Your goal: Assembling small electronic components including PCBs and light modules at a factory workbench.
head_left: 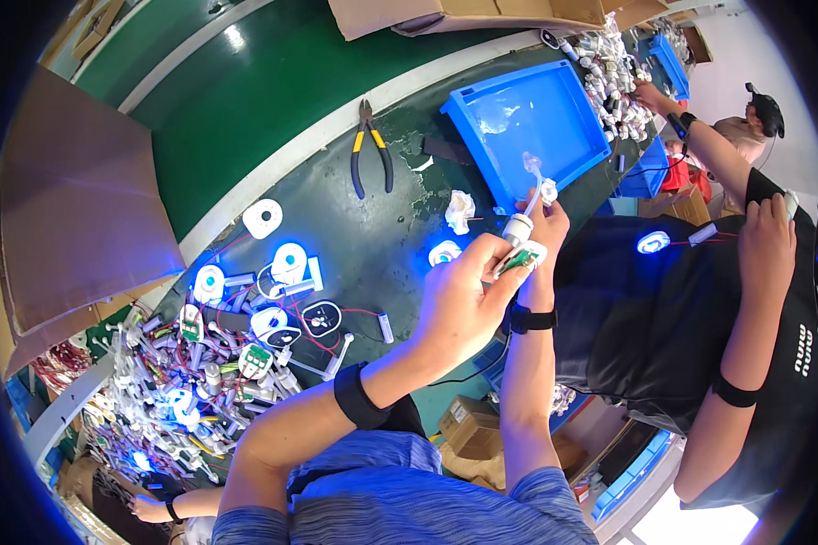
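Note:
Over the dark green worktop my left hand (463, 295) pinches a small white housing with a green circuit board (523, 259) showing in it. Close beyond it, my right hand (550, 222) is closed around a white cylindrical part with a clear tube (536, 186). The tube points up over the near wall of a blue tray (482, 150). My two hands almost touch, and their overlap hides how the parts join. A blue-lit round white part (443, 253) lies just left of my left hand, with a crumpled white piece (460, 211) behind it.
Pliers (370, 150) with yellow-black handles lie on the worktop. At left spreads a heap of small parts (218, 381), some glowing blue, beside a cardboard box (91, 191). A co-worker in black (645, 318) stands at right, reaching toward another white pile (613, 82).

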Motion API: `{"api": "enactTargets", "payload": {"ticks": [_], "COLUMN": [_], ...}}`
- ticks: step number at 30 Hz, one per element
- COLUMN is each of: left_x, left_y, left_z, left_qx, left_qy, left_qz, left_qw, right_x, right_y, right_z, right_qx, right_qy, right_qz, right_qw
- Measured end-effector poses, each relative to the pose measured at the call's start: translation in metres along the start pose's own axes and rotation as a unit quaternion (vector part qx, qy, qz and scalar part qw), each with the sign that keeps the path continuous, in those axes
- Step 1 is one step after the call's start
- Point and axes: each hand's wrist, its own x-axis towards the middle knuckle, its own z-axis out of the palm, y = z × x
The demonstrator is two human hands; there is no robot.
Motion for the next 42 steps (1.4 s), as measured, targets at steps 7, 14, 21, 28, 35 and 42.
{"api": "enactTargets", "payload": {"ticks": [7,14,21,28,35,42], "left_x": [0.004,0.004,0.007,0.014,0.018,0.005], "left_y": [-0.011,-0.004,-0.007,-0.014,-0.009,-0.006], "left_z": [-0.001,-0.007,-0.010,-0.012,-0.016,-0.005], "left_qx": [0.001,0.003,-0.007,-0.154,-0.108,-0.085], "left_qy": [0.032,-0.023,-0.014,-0.019,-0.035,-0.032], "left_qz": [0.035,-0.034,-0.043,-0.066,-0.112,-0.054], "left_qw": [0.999,0.999,0.999,0.986,0.987,0.994], "right_x": [-0.008,-0.004,-0.011,-0.007,-0.007,-0.012], "right_y": [-0.020,-0.019,-0.024,-0.014,-0.017,-0.021], "right_z": [0.001,-0.002,0.001,-0.002,-0.002,-0.002], "right_qx": [-0.017,-0.057,-0.022,-0.052,-0.045,-0.018], "right_qy": [-0.016,-0.010,-0.021,-0.010,-0.001,0.013], "right_qz": [0.012,-0.002,0.002,-0.035,-0.030,-0.060], "right_qw": [1.000,0.998,1.000,0.998,0.999,0.998]}}
